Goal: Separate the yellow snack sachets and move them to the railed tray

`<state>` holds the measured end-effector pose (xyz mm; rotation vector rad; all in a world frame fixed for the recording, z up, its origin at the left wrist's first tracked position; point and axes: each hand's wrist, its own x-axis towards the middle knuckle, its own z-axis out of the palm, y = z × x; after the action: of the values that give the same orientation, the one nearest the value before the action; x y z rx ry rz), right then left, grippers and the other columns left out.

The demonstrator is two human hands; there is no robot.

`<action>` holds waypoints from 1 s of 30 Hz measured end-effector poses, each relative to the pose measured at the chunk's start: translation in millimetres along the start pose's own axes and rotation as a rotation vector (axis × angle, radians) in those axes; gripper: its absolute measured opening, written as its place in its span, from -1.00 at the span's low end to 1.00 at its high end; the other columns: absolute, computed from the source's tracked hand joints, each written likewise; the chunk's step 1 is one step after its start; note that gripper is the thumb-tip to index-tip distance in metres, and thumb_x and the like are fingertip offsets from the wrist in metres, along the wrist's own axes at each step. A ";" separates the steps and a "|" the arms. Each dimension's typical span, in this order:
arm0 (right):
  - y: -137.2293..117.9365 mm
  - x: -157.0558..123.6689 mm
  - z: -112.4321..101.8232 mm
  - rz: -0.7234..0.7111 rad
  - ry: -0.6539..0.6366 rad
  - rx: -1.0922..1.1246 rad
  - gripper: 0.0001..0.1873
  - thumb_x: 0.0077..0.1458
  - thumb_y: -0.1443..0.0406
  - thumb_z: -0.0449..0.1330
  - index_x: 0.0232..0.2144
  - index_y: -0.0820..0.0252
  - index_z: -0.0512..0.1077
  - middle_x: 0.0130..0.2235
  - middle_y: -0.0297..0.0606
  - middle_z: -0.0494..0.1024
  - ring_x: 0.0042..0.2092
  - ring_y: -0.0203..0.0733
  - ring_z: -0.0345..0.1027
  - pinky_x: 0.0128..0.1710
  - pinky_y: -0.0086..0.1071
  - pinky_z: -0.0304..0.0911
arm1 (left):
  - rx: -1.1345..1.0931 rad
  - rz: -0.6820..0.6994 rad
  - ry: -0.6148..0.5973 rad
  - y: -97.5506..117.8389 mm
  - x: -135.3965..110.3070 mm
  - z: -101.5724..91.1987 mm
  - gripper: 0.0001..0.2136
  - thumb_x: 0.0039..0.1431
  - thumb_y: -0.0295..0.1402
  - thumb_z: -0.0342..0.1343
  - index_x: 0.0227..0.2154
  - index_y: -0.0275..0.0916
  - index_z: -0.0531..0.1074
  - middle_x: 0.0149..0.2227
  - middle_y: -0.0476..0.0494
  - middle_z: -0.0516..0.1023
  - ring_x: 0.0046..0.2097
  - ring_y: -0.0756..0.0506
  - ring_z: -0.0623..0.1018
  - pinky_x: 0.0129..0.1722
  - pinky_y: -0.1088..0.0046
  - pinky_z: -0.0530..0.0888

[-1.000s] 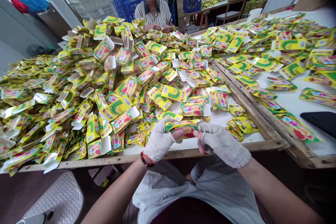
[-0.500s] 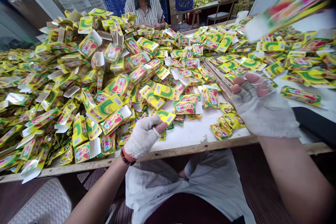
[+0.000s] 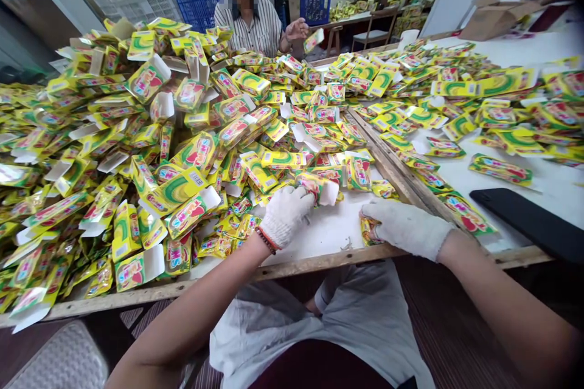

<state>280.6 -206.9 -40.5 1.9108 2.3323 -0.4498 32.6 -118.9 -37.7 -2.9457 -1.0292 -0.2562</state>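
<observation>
A small yellow carton (image 3: 318, 187) with a white open flap is in my left hand (image 3: 288, 214), which wears a white glove with bare fingertips. The carton lies at the front edge of the heap of cartons (image 3: 196, 149). To the right, near the table's front rail, my gloved right hand (image 3: 404, 226) is closed over small shiny yellow packets (image 3: 367, 230); its fingers partly hide them. One more packet (image 3: 384, 189) lies just behind that hand. More loose packets (image 3: 228, 236) are spread left of my left hand.
A wooden divider (image 3: 387, 161) splits the table; cartons (image 3: 502, 118) and a black phone-like object (image 3: 524, 219) lie to its right. Across the table sits a co-worker (image 3: 255, 30), one hand raised beside a carton in mid-air (image 3: 313, 41). Blue crates (image 3: 316, 3) stand behind.
My right hand has come down and left from its open, raised pose onto the packets. The carton flying at upper right is out of the air. My left hand has moved right and forward.
</observation>
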 end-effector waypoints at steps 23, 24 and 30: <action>-97.8 14.5 19.7 0.128 0.539 1.025 -0.61 0.03 0.11 0.19 -0.14 0.22 0.34 -0.19 -0.13 0.53 -0.22 -0.12 0.44 -0.24 -0.33 0.36 | -1.501 -0.449 0.092 28.3 -55.3 -4.1 -0.67 0.09 -0.12 0.18 -0.25 -0.29 0.34 -0.37 -0.06 0.45 -0.41 0.01 0.48 -0.46 0.52 0.45; -98.0 13.5 19.1 0.100 0.493 1.049 -0.55 0.04 0.12 0.19 -0.05 0.22 0.32 -0.14 -0.12 0.53 -0.22 -0.14 0.45 -0.25 -0.34 0.37 | -1.427 -0.415 0.091 28.2 -57.0 -3.6 -0.69 0.13 -0.12 0.14 -0.27 -0.29 0.34 -0.37 -0.06 0.44 -0.40 0.00 0.47 -0.44 0.51 0.44; -100.3 11.7 13.2 0.112 0.211 1.087 -0.56 0.10 0.12 0.11 -0.03 0.24 0.41 -0.49 -0.31 0.55 -0.50 -0.21 0.42 -0.48 -0.40 0.32 | -0.445 -0.320 0.234 5.6 -51.9 -16.4 -0.80 0.22 -0.20 0.02 -0.31 -0.23 0.39 -0.32 -0.14 0.44 -0.23 -0.12 0.46 -0.26 0.36 0.37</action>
<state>179.3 -217.0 -39.3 2.5215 2.2446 -1.8746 -6.4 -156.4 -29.5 -2.9802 -1.5773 -0.9225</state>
